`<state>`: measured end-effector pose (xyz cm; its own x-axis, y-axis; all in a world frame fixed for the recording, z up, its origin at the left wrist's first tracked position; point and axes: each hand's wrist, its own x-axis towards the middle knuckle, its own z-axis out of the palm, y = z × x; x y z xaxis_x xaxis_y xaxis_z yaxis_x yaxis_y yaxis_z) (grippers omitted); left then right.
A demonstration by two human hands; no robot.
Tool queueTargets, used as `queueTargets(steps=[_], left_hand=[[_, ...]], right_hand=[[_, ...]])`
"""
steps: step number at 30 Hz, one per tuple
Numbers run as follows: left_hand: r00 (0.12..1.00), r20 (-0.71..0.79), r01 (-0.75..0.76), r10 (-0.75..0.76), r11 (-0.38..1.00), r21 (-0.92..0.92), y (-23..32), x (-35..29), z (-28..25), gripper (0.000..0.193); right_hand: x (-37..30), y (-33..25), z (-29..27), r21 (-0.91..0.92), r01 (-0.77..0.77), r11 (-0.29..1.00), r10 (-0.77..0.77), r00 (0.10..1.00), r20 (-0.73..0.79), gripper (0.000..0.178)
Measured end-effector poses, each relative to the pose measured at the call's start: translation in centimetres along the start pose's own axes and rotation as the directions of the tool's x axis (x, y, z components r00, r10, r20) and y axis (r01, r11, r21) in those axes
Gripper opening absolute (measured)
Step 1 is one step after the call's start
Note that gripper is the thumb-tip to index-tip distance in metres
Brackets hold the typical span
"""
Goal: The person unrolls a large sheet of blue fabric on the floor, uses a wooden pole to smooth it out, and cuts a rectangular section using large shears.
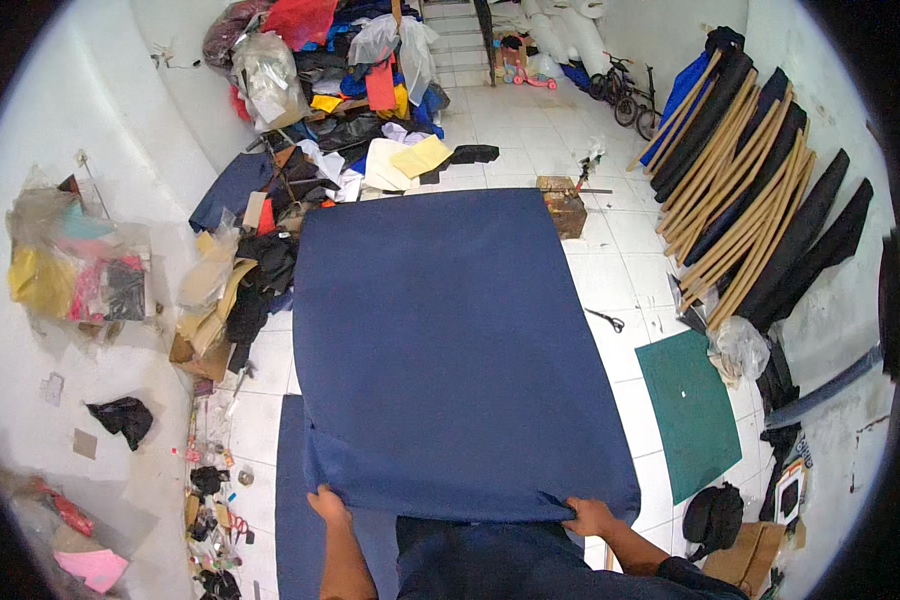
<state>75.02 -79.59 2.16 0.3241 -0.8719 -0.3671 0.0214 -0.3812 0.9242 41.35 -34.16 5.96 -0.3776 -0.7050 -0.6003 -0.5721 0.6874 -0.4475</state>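
A wide sheet of navy blue fabric (450,340) stretches out in front of me, its near edge pulled up close to my body. My left hand (328,505) pinches that edge near its left corner. Toward the right corner, my right hand (590,517) grips the same edge, and the cloth creases at the fingers. Below the sheet, more navy fabric (292,500) lies on the floor, showing to the left of and beneath my left arm.
Black-handled scissors (610,320) and a green cutting mat (688,410) lie on the tiled floor at right. Cardboard tubes and dark fabric rolls (740,190) lean against the right wall. A wooden box (564,208) stands beyond the sheet. Scraps and bags (350,90) heap up at far left.
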Motion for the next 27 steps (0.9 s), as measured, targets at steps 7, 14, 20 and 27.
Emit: queueTargets(steps=[7,14,20,27], left_hand=[[0.995,0.097,0.015,-0.039,0.969,0.245,-5.1,-5.6,-18.1,0.054],[0.989,0.146,-0.034,-0.018,0.938,0.345,-8.1,-8.3,-33.2,0.053],[0.996,0.079,0.006,-0.041,0.913,0.407,-12.0,-11.3,-47.7,0.051],[0.969,0.148,0.157,-0.2,0.952,0.262,-14.5,-20.4,-60.4,0.05]], right_hand=[[-12.7,1.0,15.6,0.062,-0.113,0.992,0.119,0.987,-0.106,0.049],[-25.1,-2.5,26.5,-0.05,-0.226,0.973,0.226,0.974,-0.014,0.053],[-34.9,-4.0,32.9,-0.07,-0.238,0.969,0.241,0.97,0.033,0.057],[-45.3,0.3,44.0,-0.1,-0.212,0.972,0.223,0.968,0.112,0.065]])
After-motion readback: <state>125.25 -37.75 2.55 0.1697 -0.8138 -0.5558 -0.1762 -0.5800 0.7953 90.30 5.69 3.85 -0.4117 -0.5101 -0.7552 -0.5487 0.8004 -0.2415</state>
